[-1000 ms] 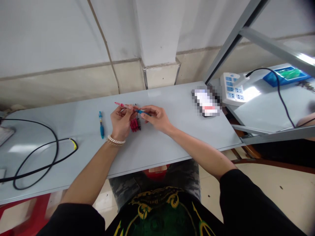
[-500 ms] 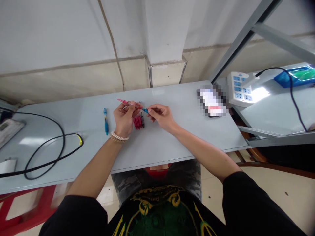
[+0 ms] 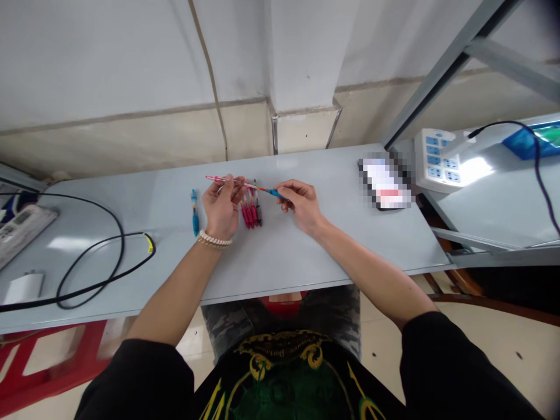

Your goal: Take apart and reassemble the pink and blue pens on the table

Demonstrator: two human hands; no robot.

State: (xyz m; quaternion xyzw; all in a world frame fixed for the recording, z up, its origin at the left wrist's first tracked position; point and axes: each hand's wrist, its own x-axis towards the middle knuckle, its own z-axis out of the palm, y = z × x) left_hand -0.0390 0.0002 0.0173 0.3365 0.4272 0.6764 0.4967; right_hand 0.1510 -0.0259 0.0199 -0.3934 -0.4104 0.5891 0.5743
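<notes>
My left hand (image 3: 223, 201) is closed on a pink pen barrel (image 3: 214, 178) that points up and to the left. In my right hand (image 3: 300, 201) a blue pen grip (image 3: 275, 193) is pinched between thumb and fingers. A thin refill (image 3: 258, 188), whitish with an orange-red stretch, spans the gap between barrel and grip. Just below it several pink pens (image 3: 249, 214) and a dark pen (image 3: 258, 213) lie side by side on the table, their upper ends partly hidden. A blue pen (image 3: 195, 213) lies alone left of my left hand.
On the grey table (image 3: 306, 256) a phone (image 3: 385, 182) lies at the right. Beyond it is a white power strip (image 3: 437, 158) with a plug and cable. A looped black cable (image 3: 122, 233), a white adapter (image 3: 26, 289) and a white device (image 3: 28, 230) occupy the left side.
My right hand has moved right, away from my left hand, taking the blue grip along. More of the thin refill now shows between them. The camera view has shifted slightly.
</notes>
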